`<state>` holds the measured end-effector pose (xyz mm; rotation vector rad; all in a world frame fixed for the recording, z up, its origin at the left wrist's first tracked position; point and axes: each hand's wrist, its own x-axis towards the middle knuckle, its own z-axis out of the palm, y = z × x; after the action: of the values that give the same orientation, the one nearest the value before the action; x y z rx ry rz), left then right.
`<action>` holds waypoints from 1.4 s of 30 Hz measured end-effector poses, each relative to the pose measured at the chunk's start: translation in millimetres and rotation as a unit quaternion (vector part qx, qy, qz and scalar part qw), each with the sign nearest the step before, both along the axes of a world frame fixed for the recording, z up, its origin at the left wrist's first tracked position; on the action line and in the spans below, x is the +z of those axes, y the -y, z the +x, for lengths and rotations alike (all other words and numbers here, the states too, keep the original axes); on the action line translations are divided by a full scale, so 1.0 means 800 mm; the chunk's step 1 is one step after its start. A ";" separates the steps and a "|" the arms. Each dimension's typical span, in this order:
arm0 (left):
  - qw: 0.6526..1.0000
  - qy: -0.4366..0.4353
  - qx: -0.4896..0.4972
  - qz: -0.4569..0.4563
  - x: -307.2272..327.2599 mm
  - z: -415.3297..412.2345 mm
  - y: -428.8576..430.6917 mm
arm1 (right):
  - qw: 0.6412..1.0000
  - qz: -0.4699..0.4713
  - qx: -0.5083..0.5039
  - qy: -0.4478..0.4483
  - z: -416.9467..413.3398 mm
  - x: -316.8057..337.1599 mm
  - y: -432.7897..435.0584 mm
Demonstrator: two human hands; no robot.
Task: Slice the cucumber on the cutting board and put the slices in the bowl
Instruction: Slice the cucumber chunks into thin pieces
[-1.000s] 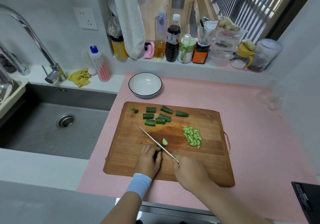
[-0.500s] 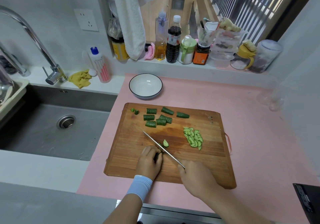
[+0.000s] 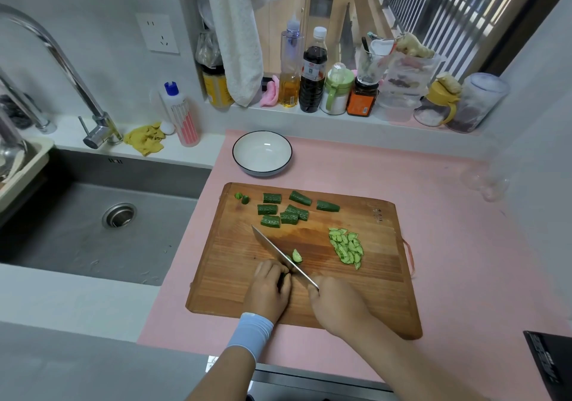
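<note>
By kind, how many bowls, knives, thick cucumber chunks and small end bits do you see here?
Bowl: 1
Knife: 1
Chunks: 7
End bits: 2
Total: 11

The right hand (image 3: 337, 304) pushes the knife (image 3: 272, 245) back toward the upper left, after drawing it toward the lower right.

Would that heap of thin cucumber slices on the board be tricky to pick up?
Probably. The slices look thin and freshly cut, so likely wet, slippery and light. They lie loose and overlapping on the board, so a pinch would likely lift only a few; scooping seems safer.
</note>
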<state>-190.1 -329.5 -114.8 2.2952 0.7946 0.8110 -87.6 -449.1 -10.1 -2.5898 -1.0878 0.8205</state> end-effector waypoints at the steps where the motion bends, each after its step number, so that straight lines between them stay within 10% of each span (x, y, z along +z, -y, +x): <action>1: 1.000 0.001 0.002 0.001 0.001 0.000 0.000 | 1.000 0.000 0.002 0.005 0.000 0.000 0.000; 42: 1.000 -0.014 -0.008 -0.001 0.001 -0.007 0.002 | 1.000 0.007 0.001 -0.012 -0.001 0.004 -0.002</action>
<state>-195.9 -331.1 -113.7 2.3135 0.7872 0.7716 -88.6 -447.3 -6.9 -2.5612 -1.0872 0.8384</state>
